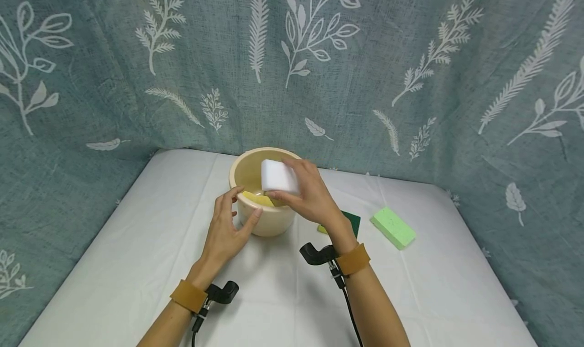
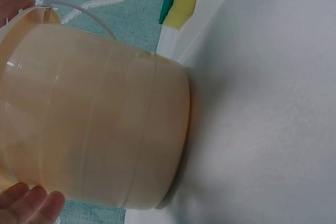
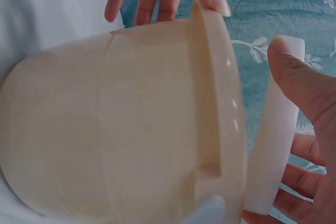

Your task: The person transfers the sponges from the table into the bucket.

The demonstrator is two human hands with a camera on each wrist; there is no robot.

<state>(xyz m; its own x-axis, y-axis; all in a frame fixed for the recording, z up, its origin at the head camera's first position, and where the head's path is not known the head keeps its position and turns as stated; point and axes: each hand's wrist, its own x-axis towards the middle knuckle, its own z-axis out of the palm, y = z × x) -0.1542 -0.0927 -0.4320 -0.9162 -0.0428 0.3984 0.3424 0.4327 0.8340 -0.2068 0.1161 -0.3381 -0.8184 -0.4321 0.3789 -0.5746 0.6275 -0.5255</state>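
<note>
A cream plastic bucket (image 1: 271,224) stands upright on the white-covered table. My left hand (image 1: 225,238) steadies it at the rim, thumb toward the front and fingers along the left side; fingertips (image 2: 46,208) also show against its wall in the left wrist view. Over the bucket's mouth, my right hand (image 1: 315,195) grips a white sponge block (image 1: 279,177) between thumb and fingers. The right wrist view has that block upright beside the rim. Something yellow (image 1: 257,199) lies inside the bucket, partly hidden by the rim and the right hand.
Right of the bucket lies a yellow sponge with a dark green scouring side (image 1: 352,222), partly behind the right wrist. Farther right is a light green sponge (image 1: 393,228). A leaf-patterned teal curtain (image 1: 283,113) hangs behind the table. The bucket has a thin white handle (image 2: 86,11).
</note>
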